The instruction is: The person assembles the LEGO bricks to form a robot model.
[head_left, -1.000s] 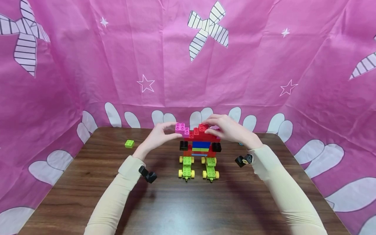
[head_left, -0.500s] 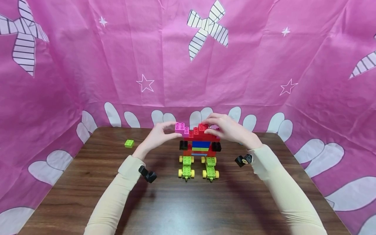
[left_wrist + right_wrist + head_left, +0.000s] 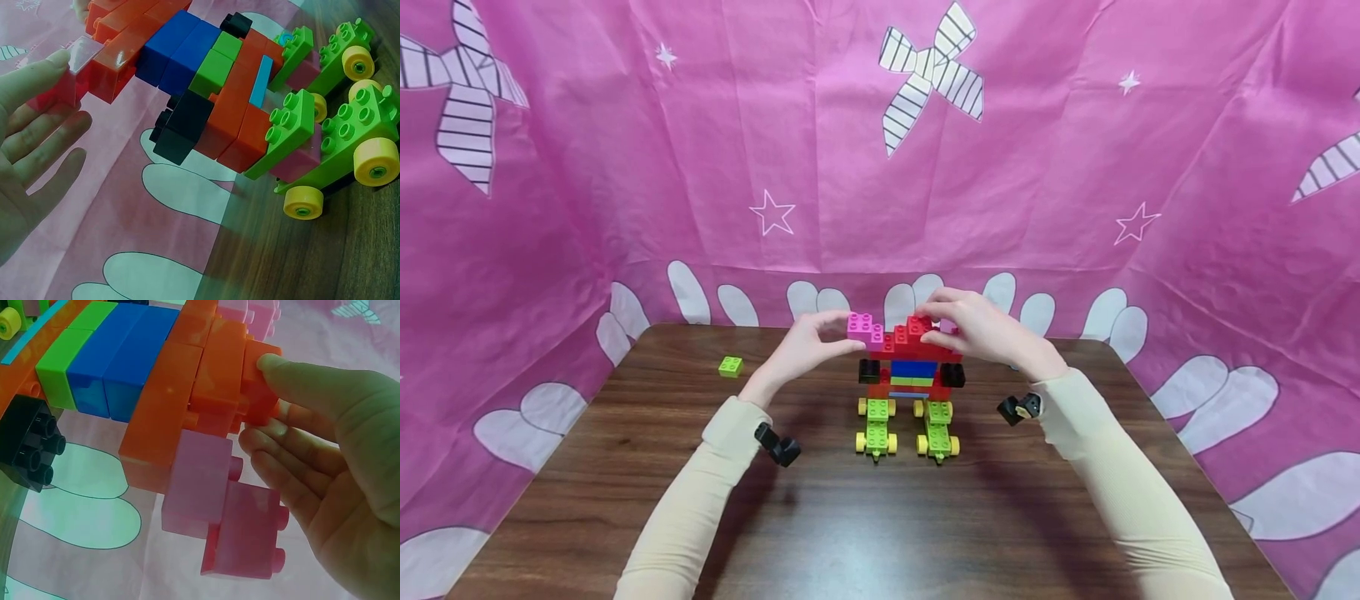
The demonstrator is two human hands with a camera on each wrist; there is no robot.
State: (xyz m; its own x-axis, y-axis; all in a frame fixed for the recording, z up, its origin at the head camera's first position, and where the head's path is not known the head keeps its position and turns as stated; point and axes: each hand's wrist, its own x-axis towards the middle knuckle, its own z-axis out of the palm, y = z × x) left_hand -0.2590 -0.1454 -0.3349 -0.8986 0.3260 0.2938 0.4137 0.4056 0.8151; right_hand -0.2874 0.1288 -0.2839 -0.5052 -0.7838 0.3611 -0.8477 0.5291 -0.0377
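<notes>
A figure built of toy building bricks stands upright on two green wheeled bases (image 3: pixel 877 437) with yellow wheels. Blue bricks (image 3: pixel 913 369) fill its middle, with black bricks (image 3: pixel 182 128) at either side. My left hand (image 3: pixel 801 346) pinches the stepped pink bricks (image 3: pixel 861 327) at the figure's upper left, thumb in front and fingers behind. At the top centre, my right hand (image 3: pixel 983 327) holds the red top brick (image 3: pixel 259 378) between thumb and fingertips. More pink bricks (image 3: pixel 250 528) jut from the figure's other upper side, below the right hand in the right wrist view.
One loose lime-green brick (image 3: pixel 730 367) lies on the brown wooden table (image 3: pixel 880 533), left of the figure. A small blue thing (image 3: pixel 1014 367) is mostly hidden behind the right wrist. Pink printed cloth (image 3: pixel 850 208) hangs around the table's back and sides.
My right hand has shifted very slightly upward, and a bit more pink brick shows beneath it. The left hand and the figure look unmoved.
</notes>
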